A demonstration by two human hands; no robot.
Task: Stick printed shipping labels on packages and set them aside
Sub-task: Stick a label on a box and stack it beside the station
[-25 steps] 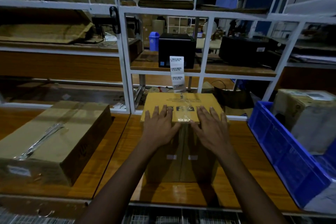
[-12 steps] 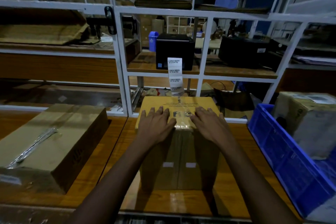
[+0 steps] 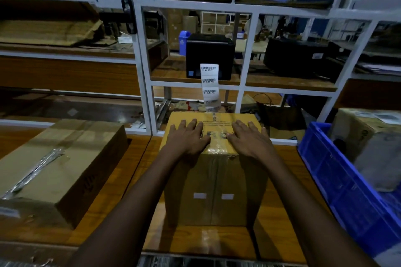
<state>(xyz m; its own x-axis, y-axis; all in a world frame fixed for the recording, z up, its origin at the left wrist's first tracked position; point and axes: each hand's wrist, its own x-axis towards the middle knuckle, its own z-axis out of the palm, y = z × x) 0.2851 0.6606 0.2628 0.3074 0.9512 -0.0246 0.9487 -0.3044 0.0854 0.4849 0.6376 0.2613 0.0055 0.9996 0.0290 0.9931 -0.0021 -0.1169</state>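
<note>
Cardboard, taped along its top seam, the package [image 3: 214,171] stands upright on the wooden bench [image 3: 134,180], straight ahead of the person. The left hand [image 3: 186,136] and right hand [image 3: 249,138] lie flat on its top face, fingers straight and spread, one on each side of the tape, grasping nothing. Beyond the package a strip of printed labels [image 3: 210,84] hangs from the black printer [image 3: 209,56] on the shelf.

Lots of brown and blue here

Tan cardboard box [image 3: 214,182] with clear shiny tape, white barcode label strip [image 3: 210,84], black printer [image 3: 209,55], bright blue crate [image 3: 347,191], orange-brown wood table [image 3: 130,180].
</note>
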